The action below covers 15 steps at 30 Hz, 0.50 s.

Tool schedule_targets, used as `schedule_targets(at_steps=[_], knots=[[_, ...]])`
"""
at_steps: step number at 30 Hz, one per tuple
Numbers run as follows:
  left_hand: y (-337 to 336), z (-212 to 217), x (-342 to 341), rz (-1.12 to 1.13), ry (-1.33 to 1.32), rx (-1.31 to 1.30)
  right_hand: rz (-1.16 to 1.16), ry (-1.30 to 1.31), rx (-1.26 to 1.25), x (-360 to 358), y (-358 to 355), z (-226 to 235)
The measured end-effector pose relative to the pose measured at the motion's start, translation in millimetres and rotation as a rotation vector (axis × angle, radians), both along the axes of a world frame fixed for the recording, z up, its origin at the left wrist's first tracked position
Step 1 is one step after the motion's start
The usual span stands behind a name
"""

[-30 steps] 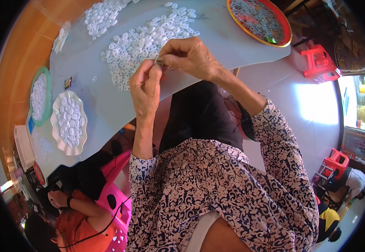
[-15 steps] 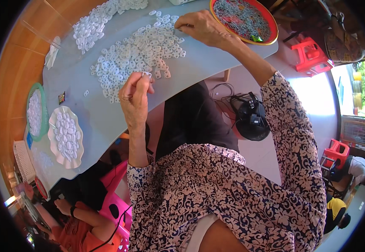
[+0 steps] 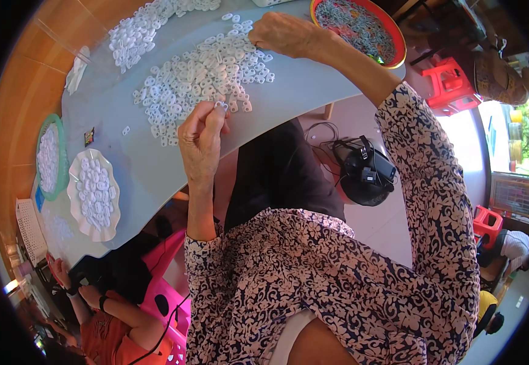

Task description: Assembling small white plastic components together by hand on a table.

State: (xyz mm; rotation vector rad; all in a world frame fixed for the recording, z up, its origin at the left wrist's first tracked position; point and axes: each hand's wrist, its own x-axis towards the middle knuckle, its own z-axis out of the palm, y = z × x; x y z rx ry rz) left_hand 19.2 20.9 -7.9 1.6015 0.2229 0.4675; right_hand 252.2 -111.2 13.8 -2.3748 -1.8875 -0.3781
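My left hand [image 3: 201, 145] is closed in a pinch over the near edge of the table. A small white plastic piece with two holes [image 3: 220, 105] sticks up from its thumb and fingertips. My right hand [image 3: 284, 35] reaches across to the far right edge of a spread pile of the same white pieces [image 3: 194, 76]. Its fingers are curled and pressed together at the pile; what is between them is hidden. Just right of that hand stands a red basin [image 3: 396, 29] filled with small grey metal parts, with something green inside.
On the grey table [image 3: 140, 179] are a white scalloped dish [image 3: 73, 201] and a green basket [image 3: 64, 161], both holding white pieces. Another white heap [image 3: 132, 45] lies at the far left. A black bag [image 3: 365, 182] and cables lie on the floor. At lower left sits another person [image 3: 118, 328].
My right hand has shifted slightly left along the pile's edge, fingers still curled. My left hand keeps its pinch on the white piece. The person at lower left has moved their hands.
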Motion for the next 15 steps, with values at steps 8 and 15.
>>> schedule_targets(at_steps=[8, 15], knots=[[6, -6, 0, -0.005, -0.034, 0.006, -0.079, 0.383, 0.265, -18, -13, 0], [1, -1, 2, -0.004, -0.049, 0.014, -0.292, 0.832, 0.599, -57, -29, -12]])
